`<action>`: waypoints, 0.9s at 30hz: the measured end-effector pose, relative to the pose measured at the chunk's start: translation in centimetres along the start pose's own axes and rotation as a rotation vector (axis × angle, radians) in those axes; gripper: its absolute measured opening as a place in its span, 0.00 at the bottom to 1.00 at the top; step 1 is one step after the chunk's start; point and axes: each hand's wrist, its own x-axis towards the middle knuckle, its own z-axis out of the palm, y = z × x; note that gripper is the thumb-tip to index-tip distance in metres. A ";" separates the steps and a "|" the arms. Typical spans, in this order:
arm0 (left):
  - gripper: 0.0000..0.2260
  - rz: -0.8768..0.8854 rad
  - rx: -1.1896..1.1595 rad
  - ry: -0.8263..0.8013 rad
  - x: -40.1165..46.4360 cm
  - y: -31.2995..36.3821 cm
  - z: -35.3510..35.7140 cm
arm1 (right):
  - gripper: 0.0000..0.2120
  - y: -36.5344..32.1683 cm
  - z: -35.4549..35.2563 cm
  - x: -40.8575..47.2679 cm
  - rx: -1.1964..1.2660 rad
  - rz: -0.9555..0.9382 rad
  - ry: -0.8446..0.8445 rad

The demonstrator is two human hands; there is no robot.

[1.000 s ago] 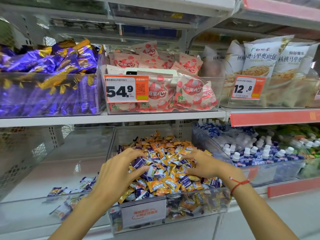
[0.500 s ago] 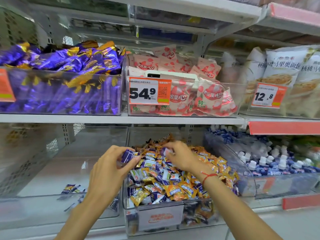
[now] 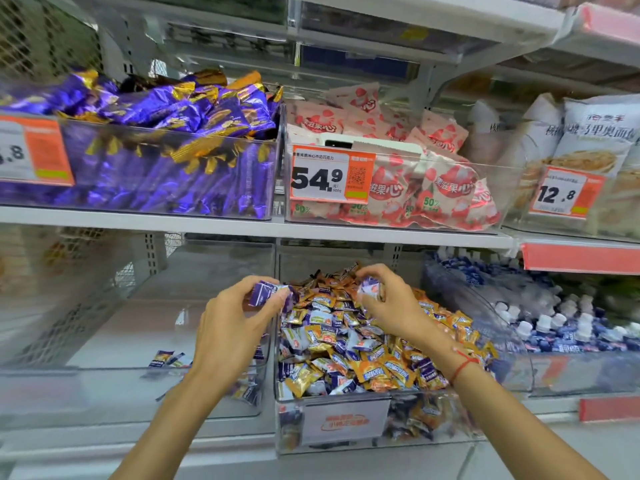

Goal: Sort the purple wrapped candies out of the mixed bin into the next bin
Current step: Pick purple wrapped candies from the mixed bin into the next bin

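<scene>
A clear mixed bin [image 3: 346,424] on the lower shelf is heaped with orange and purple wrapped candies [image 3: 363,351]. Left of it stands a clear bin [image 3: 131,403] with a few purple candies [image 3: 166,358] on its floor. My left hand [image 3: 228,327] hovers over the wall between the two bins and pinches a purple candy [image 3: 265,292] in its fingertips. My right hand [image 3: 391,306] is raised over the back of the heap and pinches another purple candy [image 3: 370,285].
Above, a shelf edge [image 3: 242,228] carries a bin of purple-and-gold bars [image 3: 156,140], a bin of pink packets [image 3: 398,188] with a 54.9 price tag, and pale bags [image 3: 588,147]. A bin of small white-capped bottles [image 3: 554,327] stands to the right of the mixed bin.
Both hands have lifted out of the heap, each with a purple candy. The left hand has drifted left toward the neighbouring bin. The camera view has shifted to the left.
</scene>
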 end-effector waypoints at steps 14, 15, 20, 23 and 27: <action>0.18 -0.239 0.518 -0.193 0.6 -4.9 -6.3 | 0.20 -10.6 10.6 -0.3 -0.308 -0.432 -0.154; 0.23 -0.243 0.539 -0.265 0.5 -5.1 -6.1 | 0.20 -10.3 10.6 -0.3 -0.338 -0.415 -0.184; 0.23 -0.080 0.599 -0.276 0.3 -4.1 -4.4 | 0.14 -7.9 6.4 -2.4 -0.257 -0.377 -0.138; 0.14 0.100 0.463 -0.081 0.0 -1.3 -2.5 | 0.12 -5.4 2.0 -3.0 -0.278 -0.263 -0.121; 0.10 0.317 0.327 -0.074 -0.9 2.2 1.5 | 0.13 -1.6 -0.8 -2.9 -0.364 -0.151 -0.155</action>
